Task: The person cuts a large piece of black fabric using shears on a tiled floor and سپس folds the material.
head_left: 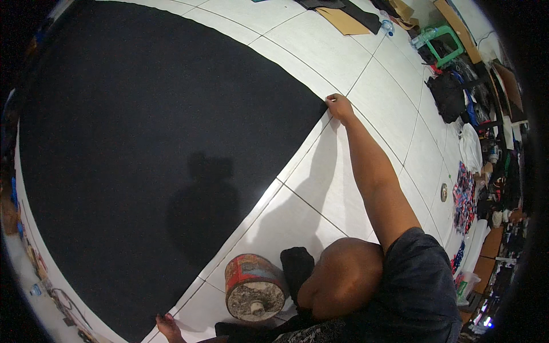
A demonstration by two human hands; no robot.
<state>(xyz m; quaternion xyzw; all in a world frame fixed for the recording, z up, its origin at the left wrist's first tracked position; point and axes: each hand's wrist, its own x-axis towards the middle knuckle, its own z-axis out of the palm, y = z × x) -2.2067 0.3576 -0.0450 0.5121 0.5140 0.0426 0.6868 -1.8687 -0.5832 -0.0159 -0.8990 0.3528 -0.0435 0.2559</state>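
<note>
A large sheet of black fabric [131, 114] lies spread flat over the white floor, with my shadow falling across it. My right arm is stretched out, and my right hand [339, 107] pinches the fabric's far right corner. Close to me at the lower left, my left hand [168, 327] is closed on the near edge of the same fabric; its fingertips are partly hidden. Between my hands, beside my bent knee, stands a worn red and grey can [254, 286] with a stained lid and a knob. The can sits just off the fabric's edge.
White tiles [389, 97] show around the fabric. A brown sheet and dark pieces [343, 21] lie at the far side. Along the right are a green plastic stool [446, 46], a black bag [448, 97], a patterned cloth pile [464, 194] and a small round metal object [444, 192].
</note>
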